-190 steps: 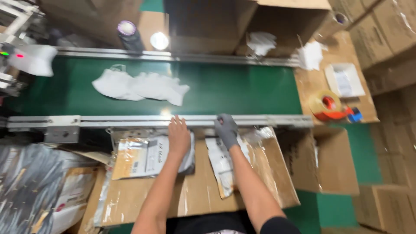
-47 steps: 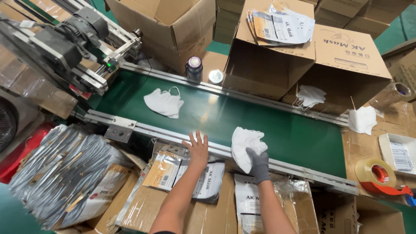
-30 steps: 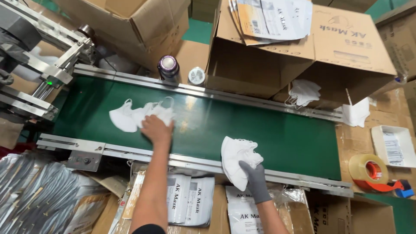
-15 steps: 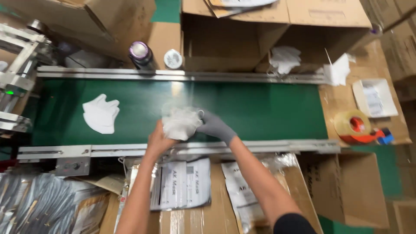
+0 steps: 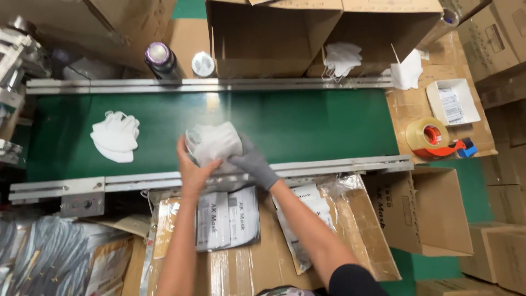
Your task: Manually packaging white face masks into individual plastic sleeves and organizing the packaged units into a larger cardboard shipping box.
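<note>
Both hands on one mask stack
Bare left hand point(image 5: 190, 171) and gloved right hand point(image 5: 253, 162) clasp one white mask stack point(image 5: 215, 143); a second stack point(image 5: 114, 137) lies on the green belt point(image 5: 318, 123).

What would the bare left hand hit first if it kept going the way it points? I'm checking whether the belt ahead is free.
The left hand points up the frame, straight into the white masks it grips with the gloved right hand. Beyond them lies bare green belt, then probably the far rail.

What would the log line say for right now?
left hand: bare, holding stack of white masks | right hand: grey glove, same stack | place: over green belt | nearby: second mask pile on belt
</note>
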